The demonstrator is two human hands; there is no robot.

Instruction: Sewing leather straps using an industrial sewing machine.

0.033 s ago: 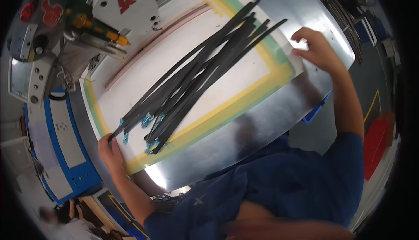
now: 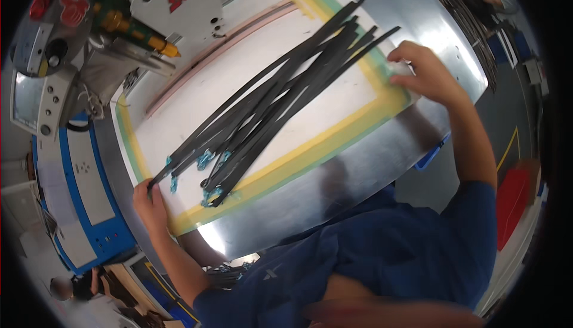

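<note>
Lying slantwise across a white work panel point(image 2: 334, 119) bordered in yellow and green tape, a loose bundle of long black straps point(image 2: 268, 104) runs from the lower left of the metal table point(image 2: 334, 196) up toward its far right corner, with small teal tags at the near ends. The left hand point(image 2: 149, 202) rests at the near end, fingertips pressed down on the tip of one strap at the panel's edge, though whether it pinches or only pins the strap cannot be told. The right hand point(image 2: 421, 74) sits curled at the far ends, fingers bent onto the taped border just beside the strap tips, not clearly closed on any. By the look of it, the straps are being squared up or one picked out; the next move seems to call for a firm hold at both ends. A white sewing machine head point(image 2: 176, 2) stands behind the panel.
</note>
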